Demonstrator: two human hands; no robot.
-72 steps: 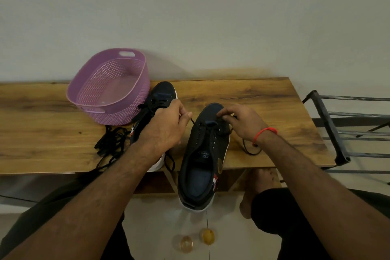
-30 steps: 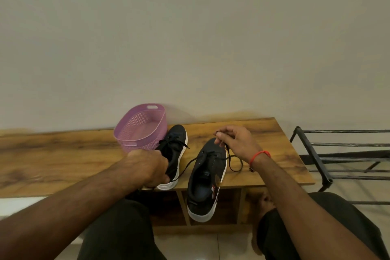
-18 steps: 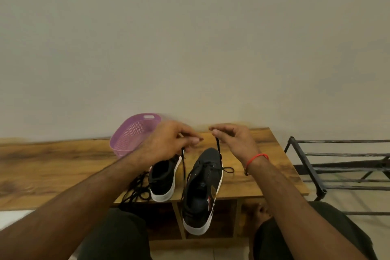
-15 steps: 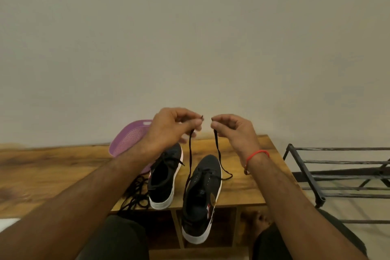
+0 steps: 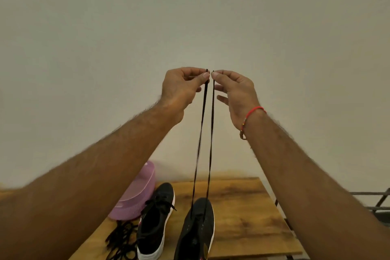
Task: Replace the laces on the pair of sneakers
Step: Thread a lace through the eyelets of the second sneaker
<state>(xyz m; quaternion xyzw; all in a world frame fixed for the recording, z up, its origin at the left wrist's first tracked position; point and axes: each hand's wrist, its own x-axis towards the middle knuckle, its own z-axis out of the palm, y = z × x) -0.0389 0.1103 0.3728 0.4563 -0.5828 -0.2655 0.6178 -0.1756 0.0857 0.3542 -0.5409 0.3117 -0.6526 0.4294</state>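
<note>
Raised left hand [image 5: 179, 88] and right hand [image 5: 236, 91] each pinch one lace [image 5: 202, 133] end at the fingertips, strands running taut down to the sneaker [image 5: 196, 230] on the table [image 5: 242, 217].

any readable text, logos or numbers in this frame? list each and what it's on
None readable.
Right sneaker: a small coloured patch near the heel at the frame's bottom edge, too blurred and cut off to read.
Left sneaker: a reddish mark on its side, no legible characters.
Purple basket, laces, wooden bench: no text visible.
</note>
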